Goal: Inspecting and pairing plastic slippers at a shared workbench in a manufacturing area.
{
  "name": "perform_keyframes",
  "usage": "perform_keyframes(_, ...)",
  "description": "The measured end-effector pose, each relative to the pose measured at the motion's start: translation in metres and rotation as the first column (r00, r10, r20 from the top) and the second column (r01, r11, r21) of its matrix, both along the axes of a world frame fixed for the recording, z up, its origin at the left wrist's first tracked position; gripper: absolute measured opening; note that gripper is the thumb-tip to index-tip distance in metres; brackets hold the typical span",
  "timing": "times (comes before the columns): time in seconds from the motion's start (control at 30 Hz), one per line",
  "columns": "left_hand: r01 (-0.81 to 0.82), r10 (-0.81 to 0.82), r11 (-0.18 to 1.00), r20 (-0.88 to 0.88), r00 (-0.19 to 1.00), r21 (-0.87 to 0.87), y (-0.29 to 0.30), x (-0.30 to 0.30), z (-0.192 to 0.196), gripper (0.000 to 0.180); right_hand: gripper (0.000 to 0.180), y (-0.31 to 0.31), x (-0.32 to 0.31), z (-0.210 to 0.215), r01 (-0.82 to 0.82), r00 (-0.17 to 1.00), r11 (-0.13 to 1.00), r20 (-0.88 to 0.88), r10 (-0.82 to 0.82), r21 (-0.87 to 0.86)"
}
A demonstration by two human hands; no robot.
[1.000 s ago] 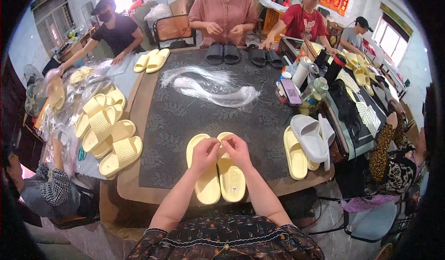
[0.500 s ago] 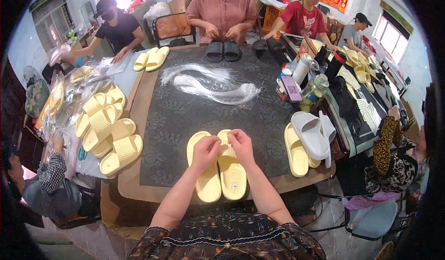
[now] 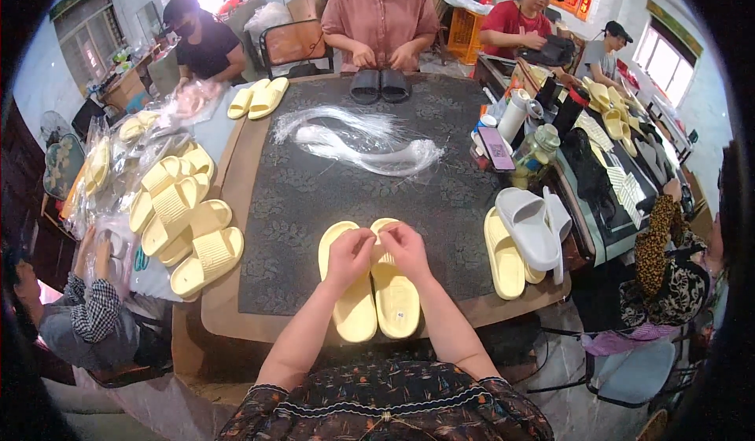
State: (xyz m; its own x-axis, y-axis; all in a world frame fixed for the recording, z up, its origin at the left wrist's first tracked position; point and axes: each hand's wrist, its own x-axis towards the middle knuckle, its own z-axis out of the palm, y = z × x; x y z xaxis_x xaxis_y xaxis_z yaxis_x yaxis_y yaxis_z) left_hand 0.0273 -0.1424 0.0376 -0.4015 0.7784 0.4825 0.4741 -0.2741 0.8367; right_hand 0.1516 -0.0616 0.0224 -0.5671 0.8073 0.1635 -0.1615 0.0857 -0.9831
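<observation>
- Slippers: a pale yellow pair (image 3: 370, 291) lies side by side, soles down, at the near edge of the dark patterned table (image 3: 314, 197), toes pointing away.
- The left hand (image 3: 350, 254) and right hand (image 3: 403, 248) meet over the straps, fingers curled and pinched where the two slippers touch, seemingly to hold them joined; what they pinch is too small to tell.
- A bundle of clear plastic strands (image 3: 354, 138) lies mid-table, within everyone's reach.
- Loose yellow slippers (image 3: 185, 213) pile at the left; a white slipper (image 3: 531, 225) rests on another yellow one to the right.
- Opposite, a person handles black slippers (image 3: 380, 84).
</observation>
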Motion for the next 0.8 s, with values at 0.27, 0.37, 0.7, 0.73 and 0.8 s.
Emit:
perform_keyframes(0.27, -0.008, 0.007, 1.000, -0.025, 1.000, -0.024, -0.001, -0.005, -0.006, 0.011, 0.007, -0.005, 0.001, 0.011, 0.024, 0.999, 1.000, -0.033, -0.025, -0.010)
perform_keyframes(0.37, 0.001, -0.001, 1.000, -0.025, 1.000, -0.007, -0.002, -0.001, 0.000, 0.011, 0.007, -0.001, 0.001, 0.004, 0.072, 0.994, 0.996, -0.081, -0.076, -0.058)
perform_keyframes(0.7, -0.001, 0.001, 0.998, 0.009, 1.000, -0.059, -0.003, -0.001, -0.003, 0.012, 0.009, 0.001, 0.003, 0.004, 0.033, 0.989, 0.994, -0.143, -0.048, -0.107)
perform_keyframes(0.73, 0.012, -0.007, 0.995, 0.053, 0.999, -0.100, -0.003, 0.000, -0.001, 0.012, 0.009, 0.002, 0.003, 0.006, 0.034, 0.989, 0.994, -0.143, -0.048, -0.104)
perform_keyframes(0.8, 0.001, -0.001, 0.994, 0.007, 1.000, -0.108, -0.004, -0.001, 0.001, 0.012, 0.009, 0.004, 0.006, 0.008, 0.078, 0.978, 0.972, -0.171, -0.118, -0.221)
